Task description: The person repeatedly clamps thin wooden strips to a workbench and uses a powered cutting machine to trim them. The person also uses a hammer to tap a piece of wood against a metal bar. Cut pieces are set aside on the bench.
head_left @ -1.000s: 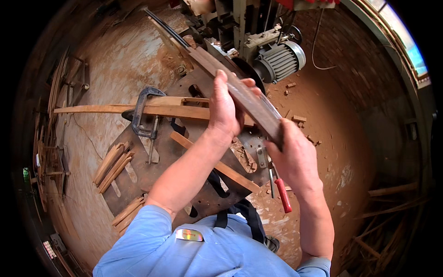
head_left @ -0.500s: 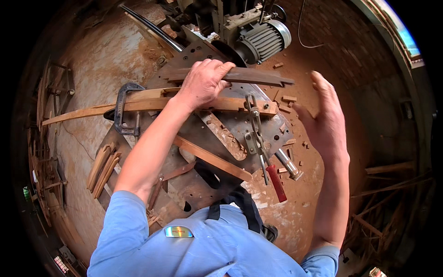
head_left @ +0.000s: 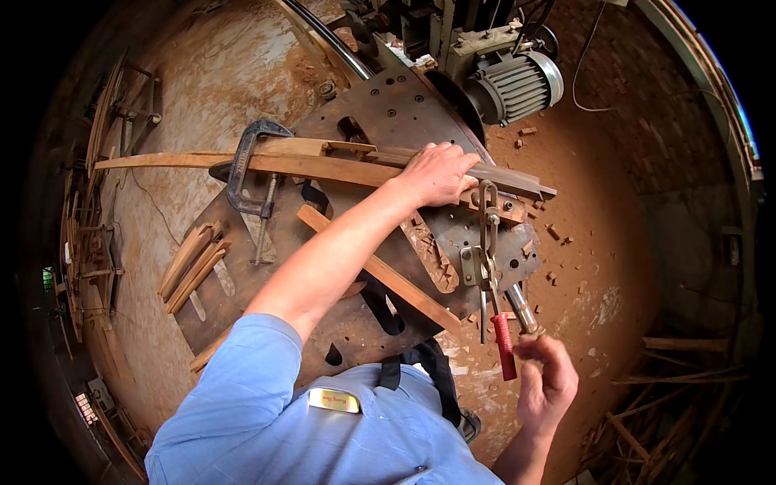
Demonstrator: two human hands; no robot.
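My left hand (head_left: pixel 440 174) is closed over a dark wooden strip (head_left: pixel 517 179), which lies along the far side of a long curved wooden bar (head_left: pixel 323 168) on a metal table (head_left: pixel 380 105). Beside the strip's right part stands a toggle clamp (head_left: pixel 488 218), fixed to the table. Its red handle (head_left: pixel 503 347) points toward me. Just right of that handle is my right hand (head_left: pixel 546 380), fingers bent and thumb apart, holding nothing. A black C-clamp (head_left: pixel 240 166) grips the bar's left part.
An electric motor (head_left: pixel 517 89) stands behind the table. A loose wooden strip (head_left: pixel 388 271) lies slantwise on the tabletop, and a stack of short wooden pieces (head_left: pixel 194 267) sits at the left. Offcuts and sawdust cover the floor (head_left: pixel 598 267) on the right.
My left hand has brought the dark strip down and rightward against the curved bar. My right hand has dropped from the upper right to beside the red handle. The view has shifted.
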